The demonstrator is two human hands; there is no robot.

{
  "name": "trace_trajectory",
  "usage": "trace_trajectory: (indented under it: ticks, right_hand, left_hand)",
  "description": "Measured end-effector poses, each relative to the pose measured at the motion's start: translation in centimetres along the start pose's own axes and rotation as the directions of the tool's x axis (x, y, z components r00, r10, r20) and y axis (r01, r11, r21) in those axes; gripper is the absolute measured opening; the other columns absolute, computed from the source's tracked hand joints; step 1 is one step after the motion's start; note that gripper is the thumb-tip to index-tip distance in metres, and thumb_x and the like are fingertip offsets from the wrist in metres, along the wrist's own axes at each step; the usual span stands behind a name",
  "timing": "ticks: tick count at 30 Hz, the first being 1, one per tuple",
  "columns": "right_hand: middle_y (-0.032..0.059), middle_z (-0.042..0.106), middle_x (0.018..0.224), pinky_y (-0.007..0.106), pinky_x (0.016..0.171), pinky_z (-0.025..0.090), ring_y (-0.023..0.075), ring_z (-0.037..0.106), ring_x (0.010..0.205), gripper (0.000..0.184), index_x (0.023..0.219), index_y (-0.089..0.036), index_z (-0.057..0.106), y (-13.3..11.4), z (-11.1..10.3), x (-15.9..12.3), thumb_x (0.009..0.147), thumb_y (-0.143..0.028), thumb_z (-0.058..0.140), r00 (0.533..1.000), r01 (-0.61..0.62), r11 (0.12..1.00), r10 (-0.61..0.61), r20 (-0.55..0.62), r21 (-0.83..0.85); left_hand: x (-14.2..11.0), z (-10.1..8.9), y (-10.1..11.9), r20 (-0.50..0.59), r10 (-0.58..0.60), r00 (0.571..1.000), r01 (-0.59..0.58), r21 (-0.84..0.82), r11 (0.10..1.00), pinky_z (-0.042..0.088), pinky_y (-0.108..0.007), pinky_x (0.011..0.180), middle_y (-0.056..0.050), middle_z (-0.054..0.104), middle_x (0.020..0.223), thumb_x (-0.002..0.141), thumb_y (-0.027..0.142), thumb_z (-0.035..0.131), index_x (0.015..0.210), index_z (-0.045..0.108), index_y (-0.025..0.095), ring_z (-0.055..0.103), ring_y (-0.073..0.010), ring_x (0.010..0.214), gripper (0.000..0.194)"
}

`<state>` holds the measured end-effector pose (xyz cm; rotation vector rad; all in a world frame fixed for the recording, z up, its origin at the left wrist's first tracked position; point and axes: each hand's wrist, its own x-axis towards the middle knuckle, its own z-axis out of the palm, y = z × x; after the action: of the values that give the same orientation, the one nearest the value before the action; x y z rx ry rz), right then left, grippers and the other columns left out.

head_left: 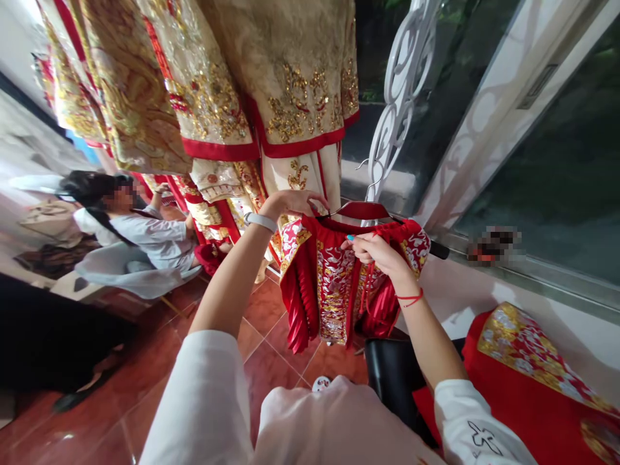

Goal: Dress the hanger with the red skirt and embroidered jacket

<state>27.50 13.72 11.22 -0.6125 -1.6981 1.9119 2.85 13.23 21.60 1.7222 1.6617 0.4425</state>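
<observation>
A red pleated skirt [334, 290] with gold and white embroidery hangs from a red hanger [363, 210] in front of me. My left hand [290, 203], with a white band at the wrist, is closed over the skirt's waistband at the hanger's left end. My right hand [375, 252], with a red string at the wrist, pinches the waistband at its middle right, fingers curled into the cloth.
Cream and gold embroidered robes [217, 84] hang close behind the skirt. A person in white [140, 236] sits low at the left on the red tile floor [145, 387]. A white ornate stand [402, 97] and a window [557, 161] are on the right. Another red embroidered garment [523, 368] lies lower right beside a black seat [392, 374].
</observation>
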Motion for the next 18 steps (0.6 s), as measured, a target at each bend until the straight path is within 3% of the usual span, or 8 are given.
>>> trace_trajectory:
  ticks: [5,7,10,12,14,16,18]
  right_hand:
    - [-0.0115,0.024,0.051,0.023,0.041,0.008,0.0037,0.013,0.043,0.031,0.084,-0.011,0.07,-0.1,0.1,0.7,0.083,-0.043,0.07,1.0,-0.011,1.0,0.011,-0.004,-0.026]
    - [-0.0115,0.025,0.05,0.023,0.04,0.008,0.0037,0.014,0.042,0.03,0.083,-0.012,0.07,-0.2,0.1,0.9,0.082,-0.042,0.069,1.0,-0.011,0.999,0.01,-0.029,-0.031]
    - [-0.0105,0.028,0.049,0.022,0.04,0.009,0.0035,0.015,0.042,0.026,0.071,-0.015,0.064,-0.2,0.0,1.2,0.082,-0.038,0.068,0.999,-0.01,0.999,0.008,-0.045,-0.045]
    - [-0.0101,0.029,0.048,0.021,0.04,0.011,0.0034,0.017,0.042,0.028,0.065,-0.017,0.058,-0.1,-0.1,1.3,0.082,-0.036,0.07,0.999,-0.017,0.998,0.015,-0.038,-0.054]
    - [-0.0107,0.027,0.048,0.02,0.04,0.011,0.0033,0.017,0.042,0.031,0.065,-0.018,0.055,0.4,-0.2,1.2,0.083,-0.037,0.07,0.999,-0.035,0.998,0.034,-0.019,-0.045]
    - [-0.0119,0.026,0.049,0.019,0.04,0.012,0.0031,0.015,0.042,0.032,0.068,-0.017,0.056,1.1,-0.3,0.9,0.084,-0.041,0.069,0.998,-0.058,0.998,0.058,0.011,-0.012]
    - [-0.0125,0.026,0.049,0.019,0.039,0.013,0.0028,0.015,0.041,0.034,0.071,-0.016,0.058,2.0,-0.4,0.5,0.083,-0.046,0.069,0.996,-0.085,0.996,0.084,0.041,0.026]
  left_hand:
    - [0.9,-1.3,0.1,0.005,-0.043,0.999,0.043,-0.066,0.997,0.047,-0.021,0.061,-0.002,0.074,0.082,0.062,0.008,0.062,0.101,0.075,0.02,0.063,-0.0134,0.069,0.043]
    - [1.5,-1.6,0.5,-0.041,-0.018,0.999,0.019,0.035,0.999,0.046,-0.022,0.06,-0.002,0.073,0.079,0.062,0.007,0.062,0.098,0.075,0.019,0.063,-0.0146,0.069,0.04]
    - [1.8,-0.6,1.8,-0.186,0.038,0.982,0.032,0.357,0.934,0.05,-0.026,0.069,-0.005,0.071,0.078,0.068,0.007,0.061,0.092,0.075,0.014,0.067,-0.0207,0.08,0.029]
    - [1.6,1.1,2.7,-0.374,0.118,0.92,0.115,0.546,0.83,0.051,-0.032,0.08,-0.011,0.072,0.089,0.074,0.004,0.056,0.094,0.074,0.011,0.069,-0.0264,0.093,0.027]
    - [1.2,3.3,3.1,-0.521,0.213,0.826,0.193,0.618,0.762,0.051,-0.037,0.083,-0.018,0.069,0.107,0.078,0.0,0.05,0.101,0.072,0.009,0.069,-0.0297,0.1,0.033]
    - [0.7,5.3,2.7,-0.597,0.261,0.759,0.211,0.604,0.769,0.051,-0.038,0.08,-0.02,0.065,0.117,0.08,0.0,0.046,0.106,0.07,0.011,0.069,-0.0292,0.097,0.037]
    - [0.2,6.8,1.7,-0.672,0.272,0.689,0.186,0.526,0.83,0.05,-0.037,0.077,-0.017,0.066,0.113,0.081,0.001,0.044,0.102,0.069,0.014,0.068,-0.0273,0.092,0.036]
